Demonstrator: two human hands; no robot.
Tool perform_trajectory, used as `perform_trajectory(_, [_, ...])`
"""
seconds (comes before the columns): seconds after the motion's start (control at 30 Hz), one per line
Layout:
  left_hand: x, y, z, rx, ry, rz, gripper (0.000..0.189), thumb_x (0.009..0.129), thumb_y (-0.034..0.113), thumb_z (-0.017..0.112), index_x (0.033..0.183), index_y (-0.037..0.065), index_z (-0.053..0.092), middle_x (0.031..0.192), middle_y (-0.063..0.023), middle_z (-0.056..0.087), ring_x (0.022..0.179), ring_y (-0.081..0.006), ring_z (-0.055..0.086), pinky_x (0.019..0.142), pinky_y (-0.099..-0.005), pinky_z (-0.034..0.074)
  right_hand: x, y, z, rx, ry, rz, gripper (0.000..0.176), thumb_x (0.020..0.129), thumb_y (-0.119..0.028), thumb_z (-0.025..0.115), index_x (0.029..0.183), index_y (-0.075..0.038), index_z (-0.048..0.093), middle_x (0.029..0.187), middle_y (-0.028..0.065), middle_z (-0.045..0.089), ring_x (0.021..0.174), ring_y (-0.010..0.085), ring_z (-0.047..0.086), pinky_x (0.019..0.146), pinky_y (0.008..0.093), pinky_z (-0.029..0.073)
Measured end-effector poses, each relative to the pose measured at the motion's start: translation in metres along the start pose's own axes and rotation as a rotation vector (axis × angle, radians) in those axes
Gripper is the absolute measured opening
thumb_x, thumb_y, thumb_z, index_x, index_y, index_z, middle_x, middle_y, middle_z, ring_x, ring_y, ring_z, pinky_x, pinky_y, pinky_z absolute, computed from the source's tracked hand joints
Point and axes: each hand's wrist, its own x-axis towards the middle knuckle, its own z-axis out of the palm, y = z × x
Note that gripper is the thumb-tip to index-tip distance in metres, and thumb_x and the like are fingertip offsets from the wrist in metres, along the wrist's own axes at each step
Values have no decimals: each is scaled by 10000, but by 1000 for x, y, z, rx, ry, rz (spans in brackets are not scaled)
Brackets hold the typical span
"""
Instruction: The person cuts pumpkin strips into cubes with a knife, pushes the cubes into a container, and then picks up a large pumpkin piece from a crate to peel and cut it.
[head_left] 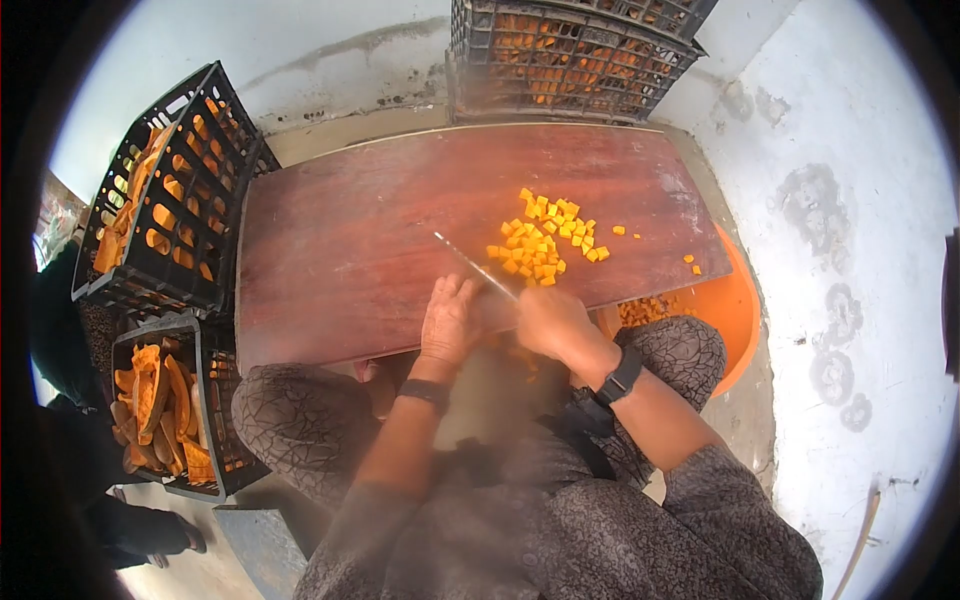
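In the head view my right hand [553, 322] is closed around the handle of a knife [474, 262]. Its blade points up and to the left over the reddish-brown board [350, 230]. My left hand [450, 318] is beside the blade at the board's near edge, fingers bent and pressed together; whatever is under them is hidden. A loose pile of orange cubes, which look like diced pumpkin [540, 240], lies on the board beyond my right hand. Blurred orange bits [525, 360] show below the near edge, between my legs.
An orange basin [742, 310] with diced pieces sits under the board's right end. Black crates of orange pieces stand at the upper left [190, 200], lower left [215, 370] and back [570, 65]. A person's foot [190, 535] shows at lower left. A white wall [850, 250] bounds the right.
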Motion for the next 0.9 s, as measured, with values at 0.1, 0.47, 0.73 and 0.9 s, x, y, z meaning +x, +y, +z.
perform_trajectory(0.1, [0,-2,3,14,17,24,294,741,-46,578,1010,52,648,943,-141,581,912,-351,549,819,-429,496,14,1,5,30,62,0,131,779,-91,613,877,-33,677,897,203,687,889,373,670,767,464,522])
perform_trajectory(0.47, [-1,-2,0,-55,66,19,235,768,-17,602,994,47,616,1001,-154,579,932,-374,565,802,-450,505,25,11,12,310,80,151,219,837,-214,638,870,-5,697,877,229,682,866,403,661,756,474,517])
perform_trajectory(0.73, [0,2,-3,-48,47,-12,263,738,-19,597,995,32,585,984,-182,539,953,-402,546,804,-479,494,1,9,5,143,114,39,237,832,-235,660,786,-4,690,818,227,670,832,398,659,739,471,509])
perform_trajectory(0.9, [-1,5,-7,-35,5,-51,268,729,-27,598,990,32,585,998,-181,546,971,-400,547,828,-471,496,-8,7,-4,127,62,29,312,876,-257,634,881,45,712,852,286,662,875,440,655,786,489,507])
